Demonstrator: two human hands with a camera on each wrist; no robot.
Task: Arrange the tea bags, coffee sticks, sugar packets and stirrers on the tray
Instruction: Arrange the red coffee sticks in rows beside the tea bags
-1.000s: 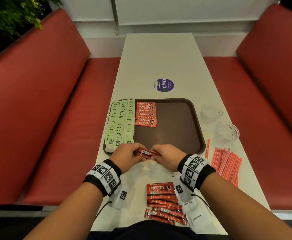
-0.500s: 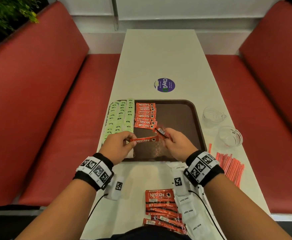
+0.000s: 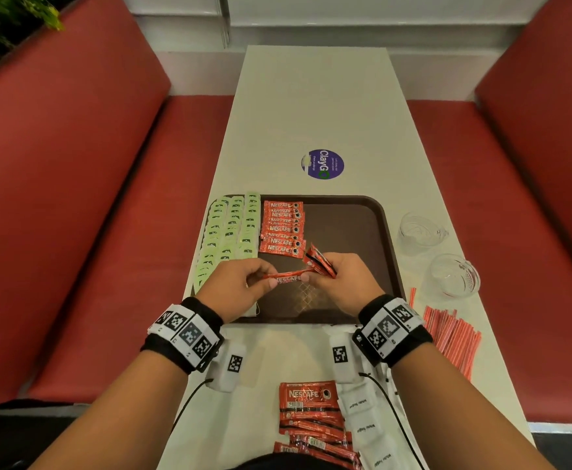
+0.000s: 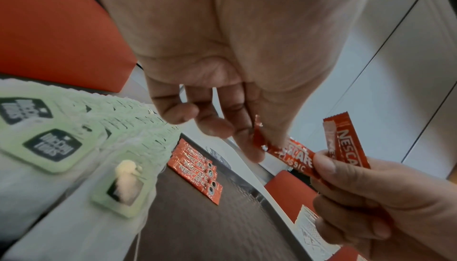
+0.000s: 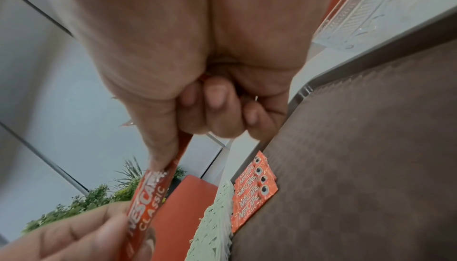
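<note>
A brown tray (image 3: pixel 352 232) holds rows of green tea bags (image 3: pixel 230 232) along its left side and a column of red coffee sticks (image 3: pixel 283 228) beside them. Both hands hover over the tray's near half. My left hand (image 3: pixel 261 279) pinches the left end of one coffee stick (image 3: pixel 288 279). My right hand (image 3: pixel 315 279) pinches its other end and also grips a small bundle of sticks (image 3: pixel 318 262) that points up. The left wrist view shows the shared stick (image 4: pixel 291 157) and the bundle (image 4: pixel 346 144).
More coffee sticks (image 3: pixel 311 418) and white sugar packets (image 3: pixel 366 422) lie at the table's near edge. Red stirrers (image 3: pixel 454 337) are spread right of the tray, with two glass cups (image 3: pixel 420 232) (image 3: pixel 454 276) beyond them. Red benches flank the table.
Both hands moved forward from the table in front of the tray to above its near half. One stick now stretches between the hands, apart from the bundle in the right.
</note>
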